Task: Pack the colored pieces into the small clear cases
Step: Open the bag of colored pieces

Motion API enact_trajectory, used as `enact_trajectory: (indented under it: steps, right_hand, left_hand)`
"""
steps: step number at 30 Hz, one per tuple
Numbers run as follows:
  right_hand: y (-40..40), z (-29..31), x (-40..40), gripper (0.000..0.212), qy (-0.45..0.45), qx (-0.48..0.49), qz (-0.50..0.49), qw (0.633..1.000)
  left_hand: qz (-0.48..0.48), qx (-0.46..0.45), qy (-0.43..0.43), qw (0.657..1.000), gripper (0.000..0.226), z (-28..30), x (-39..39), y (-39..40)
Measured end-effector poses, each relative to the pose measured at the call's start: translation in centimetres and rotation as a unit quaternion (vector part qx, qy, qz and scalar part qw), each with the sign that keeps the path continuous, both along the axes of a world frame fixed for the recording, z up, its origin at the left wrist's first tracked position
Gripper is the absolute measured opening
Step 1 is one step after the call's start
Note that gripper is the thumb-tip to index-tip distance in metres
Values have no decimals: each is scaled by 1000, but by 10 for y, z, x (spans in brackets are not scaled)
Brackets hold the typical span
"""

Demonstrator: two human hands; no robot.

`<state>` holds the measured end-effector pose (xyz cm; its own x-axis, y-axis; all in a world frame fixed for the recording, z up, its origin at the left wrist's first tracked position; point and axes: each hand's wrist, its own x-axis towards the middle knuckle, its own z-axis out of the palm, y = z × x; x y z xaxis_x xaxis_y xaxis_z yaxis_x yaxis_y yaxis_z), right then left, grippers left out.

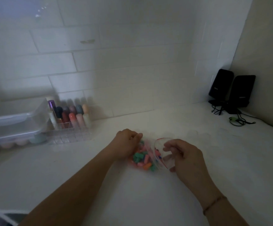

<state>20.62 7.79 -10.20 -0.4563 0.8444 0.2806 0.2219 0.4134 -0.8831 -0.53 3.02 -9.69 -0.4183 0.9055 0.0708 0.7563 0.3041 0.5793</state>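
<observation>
A clear plastic bag (150,150) with a red zip edge lies on the white counter, full of small pink, green and orange pieces (143,159). My left hand (127,142) grips the bag's far left side with curled fingers. My right hand (183,154) pinches the bag's open mouth at the right. Faint small clear cases (196,133) seem to stand just beyond the bag, too dim to be sure.
A clear organizer (69,126) of coloured tubes stands at the back left beside stacked clear lidded boxes (13,126). Two black speakers (231,90) with cables sit in the back right corner. A tiled wall runs behind the white counter (132,193).
</observation>
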Motion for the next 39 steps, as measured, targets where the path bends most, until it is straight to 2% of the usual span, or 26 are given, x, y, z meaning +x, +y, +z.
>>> enact_trajectory:
  steps: [2, 5, 9, 10, 13, 15, 18, 21, 25, 27, 29, 32, 35, 37, 39]
  right_hand:
    - [0, 3, -1, 39, 35, -2, 13, 999]
    - [-1, 8, -1, 37, 74, 18, 15, 997]
    - [0, 8, 1, 38, 102, 7, 7, 995]
    - [0, 7, 0, 40, 103, 9, 7, 995]
    - [0, 2, -2, 50, 98, 13, 13, 995]
    - [-1, 0, -3, 54, 81, 2, 27, 996]
    - [-1, -2, -5, 46, 62, -17, 50, 997]
    - [-2, -3, -6, 40, 75, -24, 53, 995]
    - [-5, -4, -8, 47, 77, -20, 52, 996]
    - [-3, -8, -9, 43, 66, -31, 53, 996]
    - [-3, -10, -8, 39, 51, -39, 46, 997]
    - [-3, -10, -9, 32, 43, -40, 35, 998]
    - [-3, -8, -8, 40, 39, -43, 34, 998]
    - [-3, -7, -6, 44, 22, -40, 30, 998]
    - [-1, -6, -4, 47, -4, -14, 16, 1000]
  left_hand:
    - [9, 26, -86, 996, 36, 3, 2, 0]
    - [20, 82, -226, 971, 15, 11, -4, -8]
    - [4, 164, -342, 925, 10, 19, -17, -25]
    - [-4, 199, -369, 908, 13, 20, -20, -29]
    - [-62, 268, -474, 837, 43, 25, -29, -39]
    - [-81, 279, -496, 818, 53, 29, -32, -46]
    - [-70, 292, -476, 826, 43, 31, -33, -51]
    - [1, 277, -406, 871, 31, 27, -27, -51]
    - [17, 293, -398, 869, 28, 28, -24, -51]
    - [33, 284, -376, 881, 29, 27, -27, -52]
    - [31, 282, -385, 878, 29, 26, -28, -52]
    - [82, 275, -403, 869, 20, 24, -30, -50]
    - [91, 234, -478, 842, 7, 20, -28, -49]
    - [89, 179, -423, 884, 20, 12, -27, -50]
    - [63, 141, -302, 941, 54, 7, -24, -52]
